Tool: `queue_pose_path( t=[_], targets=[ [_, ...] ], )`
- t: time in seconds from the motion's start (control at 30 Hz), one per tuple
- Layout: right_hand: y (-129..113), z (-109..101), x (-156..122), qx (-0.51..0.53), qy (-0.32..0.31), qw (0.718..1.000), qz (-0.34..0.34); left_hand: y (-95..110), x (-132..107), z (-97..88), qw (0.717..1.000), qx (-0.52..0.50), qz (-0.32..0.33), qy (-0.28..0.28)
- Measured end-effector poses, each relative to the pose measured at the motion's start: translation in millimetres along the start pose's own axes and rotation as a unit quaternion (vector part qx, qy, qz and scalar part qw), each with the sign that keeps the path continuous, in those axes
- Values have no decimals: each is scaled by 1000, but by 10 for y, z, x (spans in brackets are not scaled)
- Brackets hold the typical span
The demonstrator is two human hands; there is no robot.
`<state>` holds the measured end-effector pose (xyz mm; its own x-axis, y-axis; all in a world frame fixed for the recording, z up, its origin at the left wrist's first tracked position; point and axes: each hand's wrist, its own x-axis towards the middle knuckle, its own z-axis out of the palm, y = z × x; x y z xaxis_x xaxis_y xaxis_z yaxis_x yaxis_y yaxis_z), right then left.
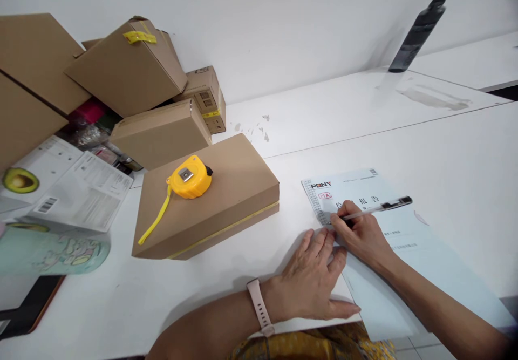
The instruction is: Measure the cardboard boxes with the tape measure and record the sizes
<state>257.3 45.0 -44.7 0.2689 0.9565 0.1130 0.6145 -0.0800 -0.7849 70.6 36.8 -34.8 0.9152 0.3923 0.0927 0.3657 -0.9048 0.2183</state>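
Note:
My right hand (360,233) grips a pen (378,209) with a clear barrel, its tip down at the left edge of a pale blue printed report (404,263). My left hand (313,273) lies flat with fingers stretched, its fingertips by that same edge and close to the right hand. A pale pink watch band (259,303) circles the left wrist. Left of the hands stands a closed cardboard box (230,171) with a yellow tape measure (194,178) on top, its yellow strap hanging toward the box's left edge.
Several cardboard boxes (129,74) are piled at the back left against the wall. A white avocado-printed box (84,192) and a mint-green bottle (56,249) lie at the left. One dark bottle (418,36) stands at the back right of the white table (364,138).

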Motion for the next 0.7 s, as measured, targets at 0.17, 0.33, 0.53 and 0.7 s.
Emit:
queue_pose_path(
  t=[0.17, 0.33, 0.53, 0.7],
  targets=[
    [10, -1, -12, 19, -7, 1000, 19, 1, 1, 8, 1000, 3, 0, 2],
    [10, 0, -5, -4, 9, 1000, 10, -9, 4, -15, 1000, 5, 1, 0],
    [36, 0, -6, -1, 2, 1000, 6, -1, 1, -6, 1000, 2, -2, -2],
    [9, -15, -13, -2, 6, 1000, 4, 2, -10, 0, 1000, -3, -3, 1]
  ],
)
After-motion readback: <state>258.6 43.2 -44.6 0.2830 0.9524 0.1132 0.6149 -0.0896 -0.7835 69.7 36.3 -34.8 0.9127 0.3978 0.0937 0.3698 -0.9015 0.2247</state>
